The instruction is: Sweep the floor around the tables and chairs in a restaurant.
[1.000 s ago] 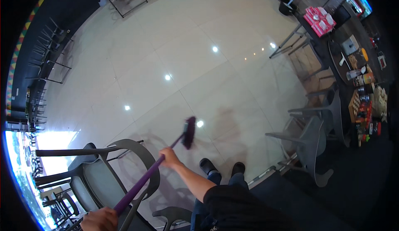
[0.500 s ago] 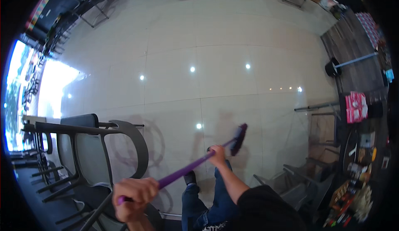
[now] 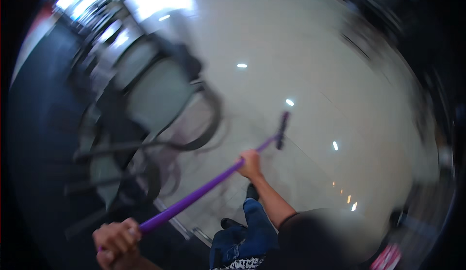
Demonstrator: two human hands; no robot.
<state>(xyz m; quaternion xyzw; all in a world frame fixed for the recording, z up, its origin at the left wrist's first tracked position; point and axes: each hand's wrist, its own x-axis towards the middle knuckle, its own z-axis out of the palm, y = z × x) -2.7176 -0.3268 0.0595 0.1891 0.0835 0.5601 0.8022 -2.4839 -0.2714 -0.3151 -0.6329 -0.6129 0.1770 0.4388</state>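
Observation:
A long-handled broom with a purple handle (image 3: 194,195) slants across the view from lower left to centre right. Its dark bristle head (image 3: 282,130) touches or hovers just over the pale tiled floor (image 3: 301,173); I cannot tell which. My left hand (image 3: 116,241) is wrapped round the upper end of the handle, at the lower left. Further down the shaft, nearer the bristles, my right hand (image 3: 250,164) grips it. Both hands are closed on the handle.
Grey chairs (image 3: 160,95) with dark curved arms stand to my left, blurred. A metal strip (image 3: 174,220) runs along the floor edge by my feet. Bright window light reflects at the upper left. A pink-and-white package (image 3: 387,257) shows at the lower right.
The whole view has swung to the left, so the chairs appear nearer the middle. Both hands still hold the broom, and its head shows higher in the view.

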